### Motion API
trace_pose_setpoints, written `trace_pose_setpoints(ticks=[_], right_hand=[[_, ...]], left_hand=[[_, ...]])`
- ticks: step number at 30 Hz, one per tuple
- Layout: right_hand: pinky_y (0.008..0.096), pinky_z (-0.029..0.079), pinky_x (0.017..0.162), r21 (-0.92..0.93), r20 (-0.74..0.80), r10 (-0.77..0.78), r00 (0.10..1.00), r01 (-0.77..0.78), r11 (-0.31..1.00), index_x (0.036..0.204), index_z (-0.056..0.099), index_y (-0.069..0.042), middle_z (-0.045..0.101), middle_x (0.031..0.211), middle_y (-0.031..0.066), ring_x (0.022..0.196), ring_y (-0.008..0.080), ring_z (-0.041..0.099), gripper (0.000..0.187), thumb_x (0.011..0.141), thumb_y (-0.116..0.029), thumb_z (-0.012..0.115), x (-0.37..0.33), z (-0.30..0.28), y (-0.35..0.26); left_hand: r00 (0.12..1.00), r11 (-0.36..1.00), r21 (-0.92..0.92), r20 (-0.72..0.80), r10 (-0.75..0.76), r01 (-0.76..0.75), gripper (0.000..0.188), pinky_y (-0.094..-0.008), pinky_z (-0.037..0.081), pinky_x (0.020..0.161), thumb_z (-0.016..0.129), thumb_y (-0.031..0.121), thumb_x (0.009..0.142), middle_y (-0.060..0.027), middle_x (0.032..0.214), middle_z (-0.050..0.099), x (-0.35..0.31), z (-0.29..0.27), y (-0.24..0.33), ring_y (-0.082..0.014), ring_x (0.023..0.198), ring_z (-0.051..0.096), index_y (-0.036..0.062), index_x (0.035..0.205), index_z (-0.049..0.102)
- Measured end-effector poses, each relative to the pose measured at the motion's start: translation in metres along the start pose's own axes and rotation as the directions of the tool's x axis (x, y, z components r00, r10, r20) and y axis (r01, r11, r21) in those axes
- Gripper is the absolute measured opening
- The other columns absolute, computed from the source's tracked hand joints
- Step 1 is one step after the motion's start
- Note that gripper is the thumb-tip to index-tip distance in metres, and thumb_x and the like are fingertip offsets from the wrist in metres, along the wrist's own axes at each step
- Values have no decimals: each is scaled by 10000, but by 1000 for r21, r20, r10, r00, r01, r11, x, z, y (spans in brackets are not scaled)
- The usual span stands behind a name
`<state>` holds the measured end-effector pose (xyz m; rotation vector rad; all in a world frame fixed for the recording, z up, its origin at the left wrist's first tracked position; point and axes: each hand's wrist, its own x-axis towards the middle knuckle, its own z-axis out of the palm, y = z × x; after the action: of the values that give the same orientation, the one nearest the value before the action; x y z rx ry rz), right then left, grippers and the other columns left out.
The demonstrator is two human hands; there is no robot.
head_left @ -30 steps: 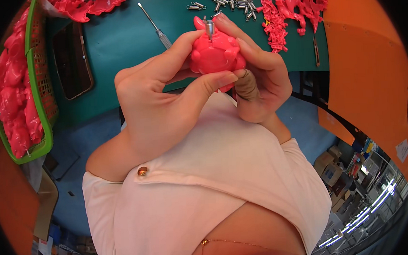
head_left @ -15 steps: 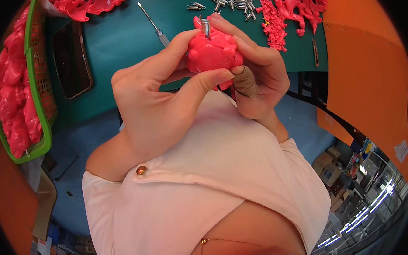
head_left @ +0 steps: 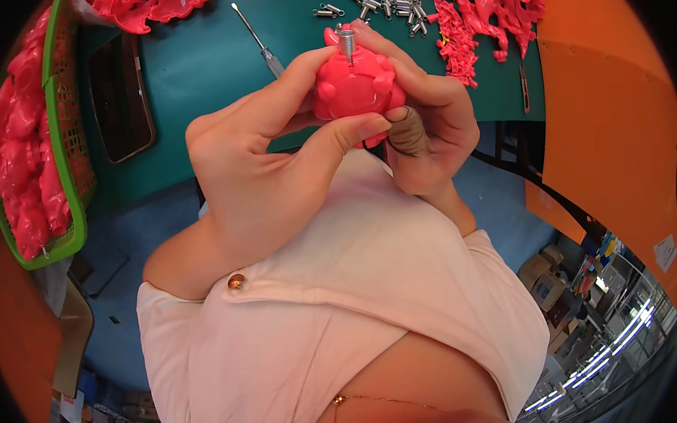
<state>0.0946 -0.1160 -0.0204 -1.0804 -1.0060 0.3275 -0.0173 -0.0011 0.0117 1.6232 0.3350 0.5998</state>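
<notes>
Between my two hands is a glossy pink-red plastic figure (head_left: 358, 90), rounded and lumpy, held up over the near edge of the green table. A metal coil spring (head_left: 348, 46) stands out of a slot at its top. My left hand (head_left: 265, 154) is closed on the figure from the left, its thumb pressed along the lower side. Around the right side curl the fingers of my right hand (head_left: 433, 113); a brownish wrap covers its thumb. The figure's underside and some fingertips are hidden.
A screwdriver (head_left: 258, 42) lies beyond my left hand, with a dark phone (head_left: 120, 98) further left. Loose springs (head_left: 399, 2) and piled pink parts (head_left: 489, 8) are at the back. A green basket (head_left: 74, 134) holds more; a small knife (head_left: 524, 88) lies right.
The figure and its spring have shifted very slightly to the right. Both hands keep the same hold.
</notes>
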Motion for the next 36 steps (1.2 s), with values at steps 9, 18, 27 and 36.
trace_pose_setpoints(ticks=[9,18,27,36], right_hand=[[483,347,1025,41,-16,13,1000,-13,999,1123,506,57,503,1221,308,1196,381,471,289,870,-61,580,1,-1,-2],[499,338,1030,93,-26,60,998,-57,994,1123,518,45,526,1205,285,1189,377,479,279,870,-58,576,-1,1,1],[472,326,1035,-54,65,-18,998,22,998,1154,498,41,508,1239,277,1221,384,448,303,868,-29,567,-4,1,9],[490,343,1013,-229,109,-85,990,108,967,1139,452,42,438,1230,386,1214,461,414,283,910,-113,516,-4,3,1]], left_hand=[[1000,999,-50,8,10,-9,457,-261,525,775,710,-56,741,-129,955,664,1,-2,1,-156,857,637,-92,1166,546],[1000,1000,-11,10,3,-3,431,-248,524,758,691,-74,749,-119,929,663,1,-3,3,-147,839,638,-97,1156,550],[997,986,-148,52,-63,70,451,-269,541,764,698,-69,745,-119,958,650,4,-2,-4,-155,858,631,-97,1167,541],[999,996,-84,39,17,-13,463,-290,546,780,693,-69,751,-142,1001,639,-2,-3,-2,-174,875,632,-110,1180,521]])
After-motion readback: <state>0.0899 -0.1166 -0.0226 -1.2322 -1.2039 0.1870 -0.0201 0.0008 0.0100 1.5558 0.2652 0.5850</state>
